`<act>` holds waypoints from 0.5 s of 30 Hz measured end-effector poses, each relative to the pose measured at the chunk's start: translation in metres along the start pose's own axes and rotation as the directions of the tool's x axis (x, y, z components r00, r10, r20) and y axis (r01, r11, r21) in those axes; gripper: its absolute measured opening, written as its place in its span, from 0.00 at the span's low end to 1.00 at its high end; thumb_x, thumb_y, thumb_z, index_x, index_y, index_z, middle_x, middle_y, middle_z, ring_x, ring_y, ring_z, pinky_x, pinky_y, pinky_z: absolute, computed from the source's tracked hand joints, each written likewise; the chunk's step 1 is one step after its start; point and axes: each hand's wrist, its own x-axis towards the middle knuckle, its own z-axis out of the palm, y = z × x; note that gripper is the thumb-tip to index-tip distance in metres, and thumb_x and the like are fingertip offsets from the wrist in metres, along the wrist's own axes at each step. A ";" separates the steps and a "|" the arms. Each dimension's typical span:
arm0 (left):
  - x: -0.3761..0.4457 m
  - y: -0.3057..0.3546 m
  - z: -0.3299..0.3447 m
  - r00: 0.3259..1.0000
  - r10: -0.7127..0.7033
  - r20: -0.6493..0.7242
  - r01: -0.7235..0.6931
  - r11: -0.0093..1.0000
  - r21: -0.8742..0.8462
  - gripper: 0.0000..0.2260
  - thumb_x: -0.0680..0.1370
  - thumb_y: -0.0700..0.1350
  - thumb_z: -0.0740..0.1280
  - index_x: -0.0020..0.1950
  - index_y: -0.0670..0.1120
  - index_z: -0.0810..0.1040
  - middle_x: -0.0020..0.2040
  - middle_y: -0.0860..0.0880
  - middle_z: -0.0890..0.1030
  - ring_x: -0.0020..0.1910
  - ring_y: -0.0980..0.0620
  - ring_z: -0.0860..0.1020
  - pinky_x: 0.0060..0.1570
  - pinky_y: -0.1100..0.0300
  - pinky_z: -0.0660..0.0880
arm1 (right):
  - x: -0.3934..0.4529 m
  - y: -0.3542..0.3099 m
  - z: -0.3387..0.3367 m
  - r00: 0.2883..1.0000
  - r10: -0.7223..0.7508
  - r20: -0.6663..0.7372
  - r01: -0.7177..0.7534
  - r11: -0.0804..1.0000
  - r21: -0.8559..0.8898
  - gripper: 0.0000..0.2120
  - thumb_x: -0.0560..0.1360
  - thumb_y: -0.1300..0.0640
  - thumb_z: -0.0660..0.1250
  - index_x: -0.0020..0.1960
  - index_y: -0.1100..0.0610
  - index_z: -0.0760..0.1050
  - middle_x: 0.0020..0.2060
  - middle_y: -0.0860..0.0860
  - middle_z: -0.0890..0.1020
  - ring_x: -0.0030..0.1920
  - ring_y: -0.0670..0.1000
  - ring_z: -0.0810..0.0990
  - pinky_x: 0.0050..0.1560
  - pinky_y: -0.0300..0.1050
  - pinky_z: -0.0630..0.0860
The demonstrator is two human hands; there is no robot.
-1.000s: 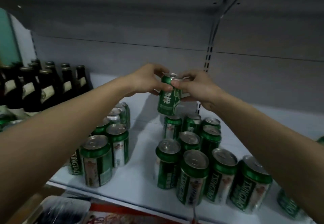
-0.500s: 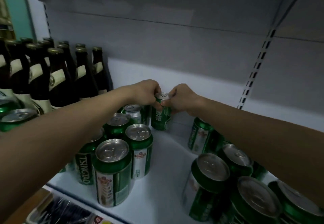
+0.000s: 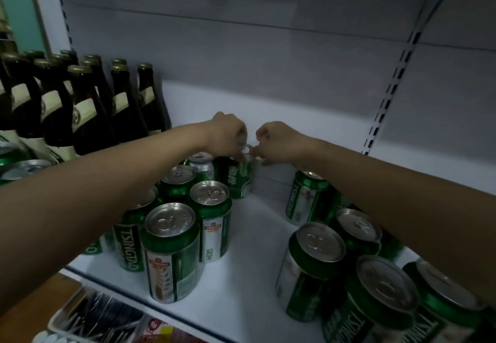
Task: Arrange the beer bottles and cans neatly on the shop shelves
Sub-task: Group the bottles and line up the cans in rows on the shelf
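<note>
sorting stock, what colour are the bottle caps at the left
Gold caps on dark bottles, head view.

1. This is a shop aisle: a white metal shelf [image 3: 241, 248] with slotted uprights [image 3: 386, 101] fills the frame.
2. Many identical green beer cans [image 3: 171, 251] stand at centre and lower right.
3. Rows of dark beer bottles [image 3: 88, 111] fill the left.

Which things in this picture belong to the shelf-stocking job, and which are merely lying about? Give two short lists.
Part of the job:
green can gripped by both hands, left hand, right hand
other green cans
dark beer bottles
white shelf

Lying about:
plastic-wrapped goods on the shelf below
</note>
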 end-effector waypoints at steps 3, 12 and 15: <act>-0.014 0.020 -0.022 0.997 0.040 -0.059 -0.048 0.988 -0.146 0.27 0.76 0.50 0.71 0.72 0.44 0.70 0.67 0.45 0.74 0.64 0.47 0.73 0.57 0.60 0.69 | -0.026 -0.007 -0.021 0.999 -0.032 0.007 0.030 0.992 0.120 0.23 0.77 0.61 0.70 0.70 0.62 0.70 0.57 0.57 0.78 0.50 0.52 0.80 0.48 0.48 0.84; -0.066 0.084 -0.053 0.977 0.180 -0.113 -0.205 0.940 -0.272 0.14 0.77 0.45 0.70 0.62 0.47 0.79 0.56 0.52 0.81 0.52 0.52 0.79 0.43 0.65 0.73 | -0.110 -0.008 -0.070 0.995 -0.094 -0.017 0.095 0.990 0.099 0.07 0.80 0.62 0.65 0.55 0.63 0.79 0.48 0.55 0.81 0.45 0.53 0.82 0.43 0.46 0.84; -0.087 0.102 -0.048 0.975 0.207 -0.080 -0.221 0.906 -0.361 0.12 0.77 0.47 0.70 0.60 0.48 0.79 0.52 0.54 0.82 0.49 0.51 0.81 0.46 0.60 0.78 | -0.140 -0.002 -0.080 0.995 -0.097 0.011 0.096 0.994 0.060 0.07 0.80 0.61 0.65 0.54 0.63 0.80 0.48 0.58 0.82 0.44 0.54 0.83 0.43 0.44 0.84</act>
